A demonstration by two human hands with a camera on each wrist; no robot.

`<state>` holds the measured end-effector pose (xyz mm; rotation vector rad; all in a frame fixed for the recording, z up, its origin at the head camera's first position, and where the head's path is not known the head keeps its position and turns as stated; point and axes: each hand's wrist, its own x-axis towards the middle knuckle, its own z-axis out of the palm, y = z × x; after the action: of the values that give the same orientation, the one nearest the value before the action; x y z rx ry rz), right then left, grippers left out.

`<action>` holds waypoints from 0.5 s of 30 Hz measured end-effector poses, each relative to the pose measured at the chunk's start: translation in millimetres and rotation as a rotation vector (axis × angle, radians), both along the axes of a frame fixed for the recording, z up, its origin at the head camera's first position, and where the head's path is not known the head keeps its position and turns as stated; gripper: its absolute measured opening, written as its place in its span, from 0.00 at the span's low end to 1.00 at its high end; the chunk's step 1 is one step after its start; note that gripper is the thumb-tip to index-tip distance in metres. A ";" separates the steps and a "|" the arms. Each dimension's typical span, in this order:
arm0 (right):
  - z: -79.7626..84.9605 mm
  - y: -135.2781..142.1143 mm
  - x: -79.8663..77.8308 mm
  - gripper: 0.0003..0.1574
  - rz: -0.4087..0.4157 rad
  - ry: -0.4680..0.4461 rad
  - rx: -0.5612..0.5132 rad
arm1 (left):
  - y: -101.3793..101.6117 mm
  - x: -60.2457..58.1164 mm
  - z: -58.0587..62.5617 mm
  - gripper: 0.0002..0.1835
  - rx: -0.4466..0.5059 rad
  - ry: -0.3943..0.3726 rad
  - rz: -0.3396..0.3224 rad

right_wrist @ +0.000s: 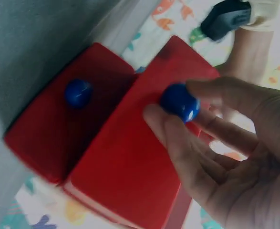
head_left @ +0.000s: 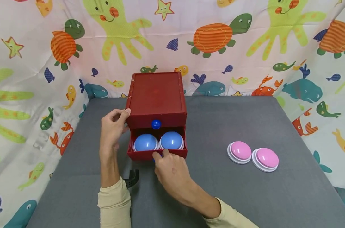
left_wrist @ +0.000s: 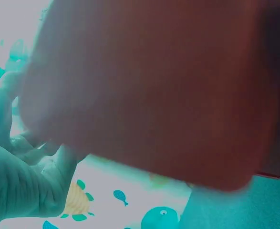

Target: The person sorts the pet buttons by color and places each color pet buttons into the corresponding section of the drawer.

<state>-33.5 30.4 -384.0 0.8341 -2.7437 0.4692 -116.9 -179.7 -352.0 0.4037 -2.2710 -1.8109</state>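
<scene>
A dark red box with two drawers [head_left: 155, 95] stands on the grey table. Its lower drawer [head_left: 176, 153] is pulled out and holds two blue domed push buttons on white bases, a left one [head_left: 145, 142] and a right one [head_left: 171, 140]. My left hand [head_left: 112, 128] grips the box's left side, thumb at the front top corner. The fingers of my right hand [head_left: 173, 172] pinch the lower drawer's round blue knob [right_wrist: 179, 102], mostly hidden in the head view. Above it, the upper drawer is closed, with its own blue knob [head_left: 156, 123].
Two pink domed buttons on white bases, one [head_left: 240, 150] beside the other [head_left: 267, 157], lie to the right on the table [head_left: 218, 190]. A curtain [head_left: 172, 60] printed with sea animals hangs behind and at both sides. A black strap [head_left: 132, 179] sits at my left wrist.
</scene>
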 end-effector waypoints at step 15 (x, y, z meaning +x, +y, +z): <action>-12.6 -11.0 -63.4 0.12 -0.055 0.064 -0.117 | 0.4 -4.8 -0.4 0.24 0.009 -0.001 0.028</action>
<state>-96.9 19.4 -396.5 0.7304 -2.6448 0.5751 -121.7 -179.3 -352.3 0.4365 -2.2469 -1.8085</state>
